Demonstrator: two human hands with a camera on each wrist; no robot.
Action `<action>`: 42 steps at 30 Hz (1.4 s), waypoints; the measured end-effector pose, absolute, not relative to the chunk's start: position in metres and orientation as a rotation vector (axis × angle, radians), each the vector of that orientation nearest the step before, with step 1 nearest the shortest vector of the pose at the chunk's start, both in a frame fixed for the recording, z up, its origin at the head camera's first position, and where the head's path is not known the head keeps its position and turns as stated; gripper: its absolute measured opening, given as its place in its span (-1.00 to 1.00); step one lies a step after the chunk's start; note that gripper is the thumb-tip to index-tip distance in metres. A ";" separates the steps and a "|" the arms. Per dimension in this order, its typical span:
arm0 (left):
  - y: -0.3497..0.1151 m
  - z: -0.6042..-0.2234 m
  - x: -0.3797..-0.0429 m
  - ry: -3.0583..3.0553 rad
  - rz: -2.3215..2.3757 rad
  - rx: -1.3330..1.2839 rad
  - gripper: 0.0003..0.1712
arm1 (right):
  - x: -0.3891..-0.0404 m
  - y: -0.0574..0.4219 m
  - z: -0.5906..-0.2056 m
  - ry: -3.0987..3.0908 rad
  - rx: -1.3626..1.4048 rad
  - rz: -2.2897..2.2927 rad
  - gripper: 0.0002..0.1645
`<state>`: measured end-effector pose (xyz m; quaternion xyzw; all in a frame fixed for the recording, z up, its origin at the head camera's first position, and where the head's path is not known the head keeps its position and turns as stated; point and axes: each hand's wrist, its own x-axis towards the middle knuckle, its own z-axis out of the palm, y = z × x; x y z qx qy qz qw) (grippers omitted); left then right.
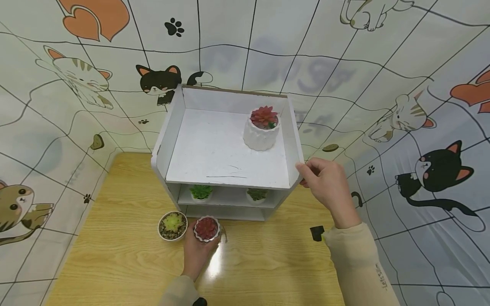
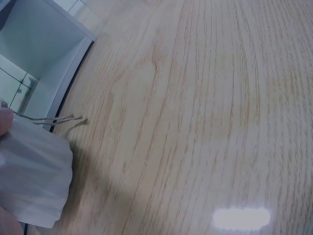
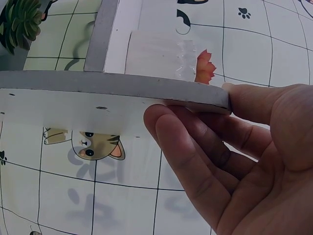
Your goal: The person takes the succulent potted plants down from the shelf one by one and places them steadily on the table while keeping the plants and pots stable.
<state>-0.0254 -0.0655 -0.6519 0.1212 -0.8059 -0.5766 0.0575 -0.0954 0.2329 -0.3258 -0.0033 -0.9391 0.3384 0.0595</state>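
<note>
My left hand [image 1: 197, 255] grips a small white pot with a dark red succulent [image 1: 207, 228], in front of the shelf over the wooden table. In the left wrist view this white pot [image 2: 34, 171] has a wavy edge, and loose twine ends [image 2: 63, 119] stick out beside it. A second potted plant, a yellow-green succulent [image 1: 172, 225], stands just left of that hand. My right hand [image 1: 325, 185] pinches the front edge of the white shelf's right side panel [image 1: 294, 144]. The right wrist view has the thumb and fingers [image 3: 171, 129] on either side of that panel [image 3: 122, 87].
On the top board of the shelf sits a white pot with a red succulent [image 1: 262, 127]. Lower down are a bright green plant [image 1: 200, 192] and a darker green one [image 1: 257, 194]. A black patch [image 1: 317, 233] lies on the table [image 1: 268, 255]. Cat-print walls enclose the back and sides.
</note>
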 end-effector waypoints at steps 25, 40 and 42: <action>-0.064 -0.656 -0.026 -2.457 -1.768 0.396 0.05 | -0.096 0.231 -0.324 -2.844 -0.012 1.028 -0.60; -0.064 -0.650 -0.029 -2.504 -1.789 0.384 0.04 | -0.095 0.232 -0.325 -2.853 -0.019 1.021 -0.59; -0.064 -0.648 -0.028 -2.508 -1.779 0.392 0.04 | -0.095 0.232 -0.325 -2.851 -0.018 1.020 -0.59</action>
